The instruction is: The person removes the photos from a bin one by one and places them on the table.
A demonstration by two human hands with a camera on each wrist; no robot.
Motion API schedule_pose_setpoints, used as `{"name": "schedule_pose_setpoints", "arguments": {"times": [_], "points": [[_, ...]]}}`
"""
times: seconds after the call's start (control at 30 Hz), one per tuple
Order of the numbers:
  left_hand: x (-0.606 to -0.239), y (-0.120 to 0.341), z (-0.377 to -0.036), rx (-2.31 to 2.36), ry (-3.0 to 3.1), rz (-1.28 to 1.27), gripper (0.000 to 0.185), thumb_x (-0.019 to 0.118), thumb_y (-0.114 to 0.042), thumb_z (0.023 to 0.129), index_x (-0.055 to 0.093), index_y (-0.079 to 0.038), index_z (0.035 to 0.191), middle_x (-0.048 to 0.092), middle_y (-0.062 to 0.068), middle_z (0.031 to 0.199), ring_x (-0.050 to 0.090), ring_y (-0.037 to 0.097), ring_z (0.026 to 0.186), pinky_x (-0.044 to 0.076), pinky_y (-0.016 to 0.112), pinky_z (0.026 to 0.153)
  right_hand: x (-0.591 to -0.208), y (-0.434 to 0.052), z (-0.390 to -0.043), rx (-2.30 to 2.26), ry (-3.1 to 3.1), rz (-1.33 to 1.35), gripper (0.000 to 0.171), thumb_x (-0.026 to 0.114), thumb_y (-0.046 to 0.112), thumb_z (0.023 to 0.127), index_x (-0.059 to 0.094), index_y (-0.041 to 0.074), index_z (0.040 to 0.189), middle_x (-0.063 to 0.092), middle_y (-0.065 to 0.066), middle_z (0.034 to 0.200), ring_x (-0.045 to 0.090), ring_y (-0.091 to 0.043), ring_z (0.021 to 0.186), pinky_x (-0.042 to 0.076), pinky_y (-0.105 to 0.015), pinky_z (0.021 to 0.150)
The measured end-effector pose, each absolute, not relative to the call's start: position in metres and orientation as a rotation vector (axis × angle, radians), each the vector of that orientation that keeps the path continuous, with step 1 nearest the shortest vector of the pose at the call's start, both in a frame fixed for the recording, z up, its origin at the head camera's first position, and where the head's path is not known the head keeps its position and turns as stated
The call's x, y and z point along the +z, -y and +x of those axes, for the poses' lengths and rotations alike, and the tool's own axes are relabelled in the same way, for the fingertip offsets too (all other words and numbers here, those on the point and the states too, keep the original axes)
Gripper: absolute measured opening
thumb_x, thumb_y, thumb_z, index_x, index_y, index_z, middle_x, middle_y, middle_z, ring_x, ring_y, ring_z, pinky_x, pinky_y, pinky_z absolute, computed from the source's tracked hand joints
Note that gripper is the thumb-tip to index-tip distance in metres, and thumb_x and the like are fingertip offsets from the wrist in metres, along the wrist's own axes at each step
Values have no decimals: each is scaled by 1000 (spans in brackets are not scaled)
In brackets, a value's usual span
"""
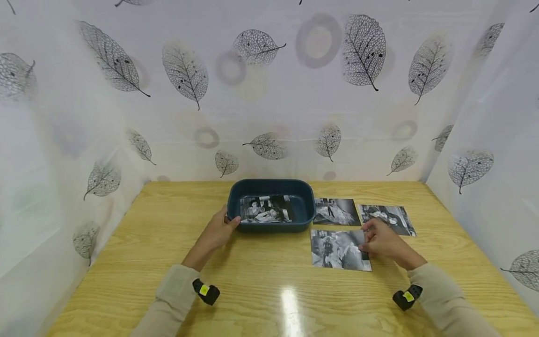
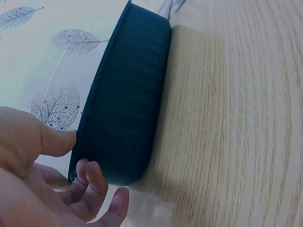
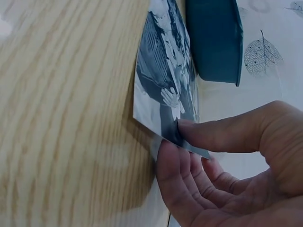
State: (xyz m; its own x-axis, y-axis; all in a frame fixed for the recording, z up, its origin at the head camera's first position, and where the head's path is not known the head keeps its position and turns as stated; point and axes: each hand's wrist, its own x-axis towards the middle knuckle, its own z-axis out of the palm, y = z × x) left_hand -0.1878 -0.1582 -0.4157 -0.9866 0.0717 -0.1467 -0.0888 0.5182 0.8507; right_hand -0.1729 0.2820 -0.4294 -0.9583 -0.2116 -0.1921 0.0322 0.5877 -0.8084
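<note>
While the right hand point(image 1: 381, 241) pinches the near photograph point(image 1: 337, 249) by its right edge, thumb on top and fingers beneath, that print lies on the counter point(image 1: 269, 290) just right of the dark teal tray point(image 1: 271, 187). The tray holds one black-and-white photograph point(image 1: 266, 208). The left hand point(image 1: 219, 230) has its grip on the tray's left rim. Two more prints point(image 1: 336, 211) point(image 1: 387, 219) lie behind. Leaf-patterned sheeting point(image 1: 269, 93) walls the counter.
</note>
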Motion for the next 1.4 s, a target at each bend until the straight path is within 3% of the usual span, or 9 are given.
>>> {"name": "schedule_pose_setpoints", "arguments": {"times": [0.27, 0.63, 0.9, 1.17, 1.4], "points": [[-414, 158, -187, 1467, -2586, -16, 54, 51, -20, 108, 32, -4, 156, 55, 15, 109, 53, 27, 97, 44, 39, 78, -430, -274, -176, -1089, -2694, -130, 46, 78, -5, 82, 45, -10, 114, 55, -10, 80, 51, -21, 68, 44, -35, 62], [-417, 159, -188, 1462, -2593, -26, 55, 51, -20, 108, 31, -4, 156, 55, 15, 108, 52, 27, 94, 44, 37, 75, -426, -270, -177, -976, -2751, -125, 46, 82, -2, 79, 48, -10, 110, 57, -17, 93, 56, -27, 83, 48, -42, 71], [-416, 160, -187, 1441, -2573, -56, 67, 50, -23, 108, 15, -3, 162, 53, 20, 128, 51, 30, 110, 43, 44, 88, -426, -269, -179, -897, -2773, -102, 48, 83, 0, 79, 50, -11, 112, 56, -17, 94, 55, -28, 84, 48, -43, 73], [-413, 158, -186, 1483, -2566, -23, 62, 50, -22, 108, 22, -3, 160, 53, 16, 110, 51, 28, 98, 42, 40, 79, -409, -263, -178, -918, -2790, -207, 43, 73, 5, 90, 49, -12, 120, 56, -16, 94, 55, -24, 77, 46, -40, 65], [-413, 158, -185, 1465, -2550, -48, 69, 49, -23, 109, 11, 0, 161, 49, 23, 133, 48, 32, 117, 41, 49, 96, -380, -246, -196, -941, -2840, -390, 35, 70, 7, 95, 53, -9, 121, 60, -16, 98, 62, -27, 86, 51, -40, 67]]}}
